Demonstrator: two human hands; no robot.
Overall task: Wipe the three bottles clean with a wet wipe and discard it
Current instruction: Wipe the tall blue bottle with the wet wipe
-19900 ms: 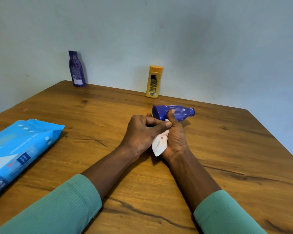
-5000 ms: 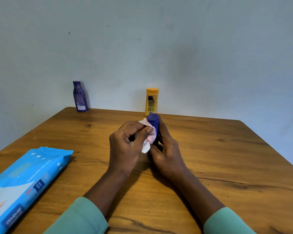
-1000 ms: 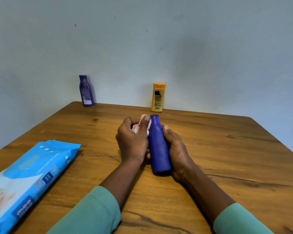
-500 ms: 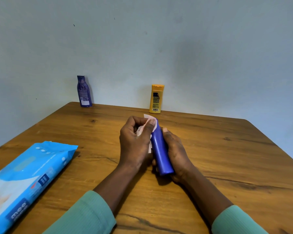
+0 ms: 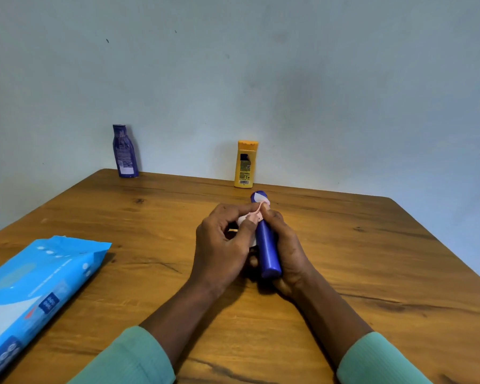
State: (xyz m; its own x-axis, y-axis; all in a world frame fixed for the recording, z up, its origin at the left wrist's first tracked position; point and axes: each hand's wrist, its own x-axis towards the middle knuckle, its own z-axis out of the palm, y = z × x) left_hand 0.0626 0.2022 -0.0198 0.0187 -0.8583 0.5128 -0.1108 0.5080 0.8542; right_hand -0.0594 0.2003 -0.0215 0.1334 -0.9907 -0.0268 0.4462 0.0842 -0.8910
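Note:
A plain blue bottle point(image 5: 267, 246) lies tilted in my right hand point(image 5: 287, 253), its cap end pointing away toward the wall. My left hand point(image 5: 222, 245) is closed on a crumpled white wet wipe point(image 5: 250, 217) and presses it against the bottle's upper left side and cap. A purple bottle point(image 5: 124, 151) stands upright at the far left corner of the wooden table point(image 5: 385, 273). A yellow bottle point(image 5: 245, 164) stands upright at the table's far edge, just beyond the blue bottle's cap.
A light blue pack of wet wipes point(image 5: 31, 289) lies flat at the table's left front. A pale wall rises right behind the table. The table's right edge runs diagonally toward the lower right.
The wipe has slid up along the blue bottle toward its cap, and the bottle has turned slightly in my right hand. Both far bottles stay put.

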